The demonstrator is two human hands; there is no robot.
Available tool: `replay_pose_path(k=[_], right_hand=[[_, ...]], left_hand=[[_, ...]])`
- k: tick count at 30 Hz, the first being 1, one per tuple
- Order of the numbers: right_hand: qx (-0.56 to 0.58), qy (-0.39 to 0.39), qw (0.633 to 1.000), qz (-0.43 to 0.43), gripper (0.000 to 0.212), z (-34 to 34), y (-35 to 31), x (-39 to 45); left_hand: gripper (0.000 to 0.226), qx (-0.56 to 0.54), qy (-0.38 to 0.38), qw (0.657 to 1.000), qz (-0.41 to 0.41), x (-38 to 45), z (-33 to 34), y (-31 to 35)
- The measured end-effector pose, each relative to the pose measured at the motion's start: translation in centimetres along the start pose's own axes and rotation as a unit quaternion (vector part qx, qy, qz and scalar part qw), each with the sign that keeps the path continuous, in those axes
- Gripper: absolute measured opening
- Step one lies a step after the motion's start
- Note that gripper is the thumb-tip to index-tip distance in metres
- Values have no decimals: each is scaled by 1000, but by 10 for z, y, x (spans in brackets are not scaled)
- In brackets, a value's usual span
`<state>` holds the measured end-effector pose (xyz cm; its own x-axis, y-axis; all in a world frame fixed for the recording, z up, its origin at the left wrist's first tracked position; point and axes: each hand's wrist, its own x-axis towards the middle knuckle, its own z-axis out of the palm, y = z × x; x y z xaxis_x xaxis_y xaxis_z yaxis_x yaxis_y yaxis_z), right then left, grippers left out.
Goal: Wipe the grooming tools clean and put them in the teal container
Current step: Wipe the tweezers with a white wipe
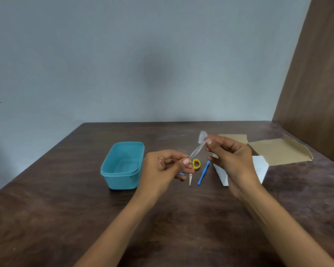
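Now tweezers (197, 150) between left fingers (185, 161) and right fingers (208, 141).

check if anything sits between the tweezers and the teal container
Nothing visible blocks the way. The left hand pinches the tweezers at one end, the right hand wipes the other end with a white wipe. The teal container stands open just left of the left hand. The scissors and blue tool lie off to the right.

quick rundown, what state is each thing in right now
tweezers: held in the air by both hands
white wipe: pinched at the tweezers' tip
teal container: open, empty
scissors: lying closed on the table
cardboard box: flaps open
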<state>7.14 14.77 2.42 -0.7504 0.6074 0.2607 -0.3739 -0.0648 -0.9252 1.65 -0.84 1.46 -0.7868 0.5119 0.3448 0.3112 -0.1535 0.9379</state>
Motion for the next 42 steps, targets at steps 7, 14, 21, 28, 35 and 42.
replay_pose_path(k=[7,14,21,28,35,42], right_hand=[[23,19,999,17,10,-2,-3,0],[25,-46,998,38,14,1,-2,-5],[-13,-126,988,90,18,5,7,-7],[24,-102,992,71,9,2,0,-1],[-21,-217,970,106,21,5,6,-7],[-66,-235,967,73,11,8,7,-12]], left_hand=[[10,-55,28,997,-43,0,-1,3],[9,-43,6,998,-34,0,2,2],[9,-47,13,999,-23,0,-1,1],[9,-71,-21,995,-63,0,-3,1],[13,-188,-9,973,-130,3,-6,0],[20,-272,-6,940,-206,6,-9,3]])
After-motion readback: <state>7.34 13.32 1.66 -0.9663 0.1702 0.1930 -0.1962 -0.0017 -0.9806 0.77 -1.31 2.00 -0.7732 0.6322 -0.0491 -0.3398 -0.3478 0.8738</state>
